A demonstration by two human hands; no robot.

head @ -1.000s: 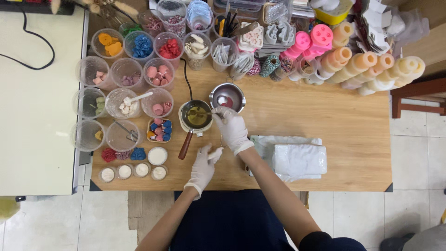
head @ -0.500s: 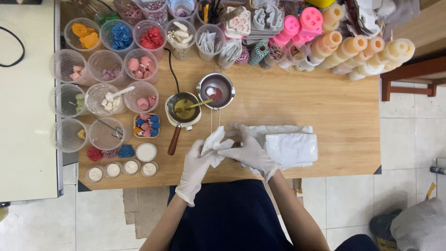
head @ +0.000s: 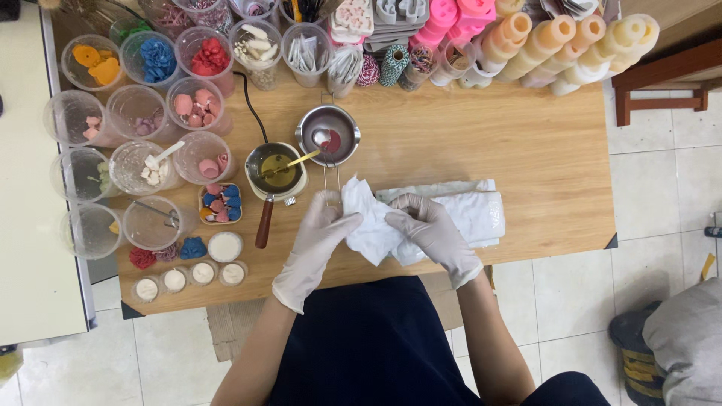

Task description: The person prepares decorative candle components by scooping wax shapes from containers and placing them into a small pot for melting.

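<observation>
Both of my hands wear white gloves and hold a crumpled white tissue (head: 370, 225) just above the wooden table's (head: 481, 143) near edge. My left hand (head: 320, 233) grips the tissue's left side, my right hand (head: 427, 229) its right side. A flat white pack of tissues (head: 470, 214) lies right behind my right hand. Beyond my hands stand a small pot with a wooden handle (head: 275, 171), holding yellowish liquid and a spoon, and a metal melting cup (head: 328, 135) with red wax in it.
Several clear plastic cups (head: 143, 113) of coloured wax pieces fill the table's left part. Small white candles (head: 203, 272) line the front left edge. Tall cylinder moulds (head: 556, 41) lie at the back right. A wooden chair (head: 669, 79) stands to the right.
My right hand left the spoon in the pot and came back to the front edge. Both hands have taken up a tissue from the pack and now bunch it between them.
</observation>
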